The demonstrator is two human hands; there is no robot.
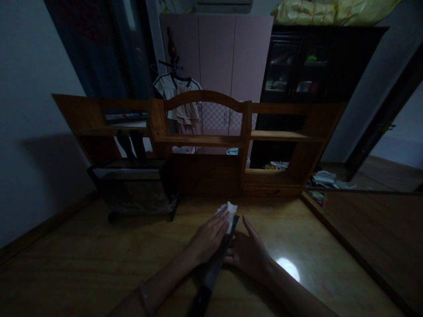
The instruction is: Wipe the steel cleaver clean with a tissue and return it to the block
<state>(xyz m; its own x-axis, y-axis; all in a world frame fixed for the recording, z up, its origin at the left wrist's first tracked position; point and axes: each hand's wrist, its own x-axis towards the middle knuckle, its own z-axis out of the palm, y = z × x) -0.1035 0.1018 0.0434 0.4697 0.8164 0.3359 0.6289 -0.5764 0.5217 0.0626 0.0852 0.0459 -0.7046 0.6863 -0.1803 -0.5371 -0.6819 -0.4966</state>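
Note:
A long knife lies lengthwise before me, its black handle toward my body and its dark blade pointing away. My left hand presses a crumpled white tissue against the blade near its far end. On the blade's other side is my right hand, thumb raised and apart, fingers curled in under the blade and partly hidden by it. A black stand with a see-through front is at the left, and two black handles stick up from its top.
The light wooden surface reflects a bright spot at the right. A wooden shelf unit spans its back edge, and a raised wooden edge runs along the right. Beyond are hanging clothes, a pink wardrobe and a dark cabinet.

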